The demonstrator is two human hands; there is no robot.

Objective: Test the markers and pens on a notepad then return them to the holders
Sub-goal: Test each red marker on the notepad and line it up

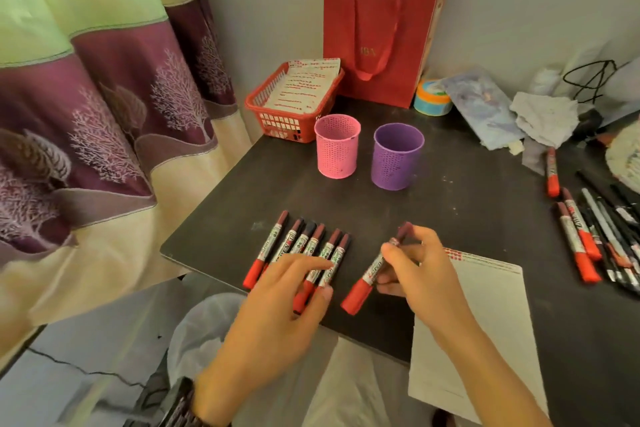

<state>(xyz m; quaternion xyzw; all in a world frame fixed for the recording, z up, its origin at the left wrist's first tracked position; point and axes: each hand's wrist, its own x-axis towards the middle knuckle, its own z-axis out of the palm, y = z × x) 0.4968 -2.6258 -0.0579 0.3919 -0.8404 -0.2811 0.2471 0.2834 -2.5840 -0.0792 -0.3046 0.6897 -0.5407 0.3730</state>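
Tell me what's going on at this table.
A person is working through a set of markers. The right hand pinches one red marker, capped, just left of the notepad. The left hand rests its fingers on a row of red markers lying side by side on the table. The pink holder and purple holder stand upright behind with nothing sticking out. A pile of markers and pens lies at the right edge.

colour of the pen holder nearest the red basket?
Pink, perforated pen holder; shows best in the head view.
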